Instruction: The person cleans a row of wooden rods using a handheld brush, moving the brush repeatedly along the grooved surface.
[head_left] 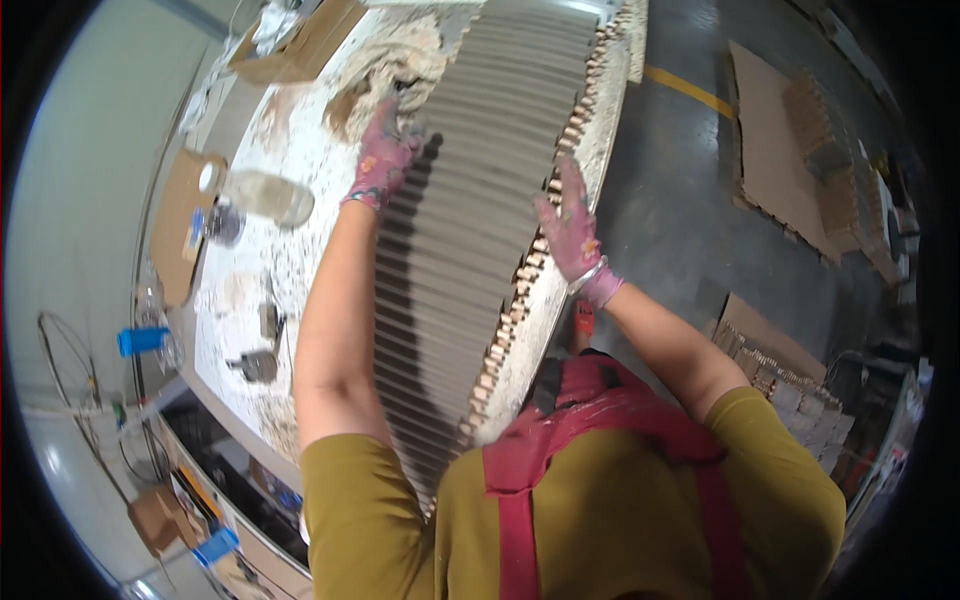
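The left hand (390,155) (grip not determinable) was at the left edge of the ridged grey panel (480,210), which ran lengthwise forward between both hands, the right hand (571,225) spread wide at its right edge.

A white, smear-marked worktop (300,160) bears a long grey ridged panel (470,220) through the frame's centre. A translucent white-capped plastic bottle (262,195) lies upper left; 2 small grey objects (258,367) lie below it.
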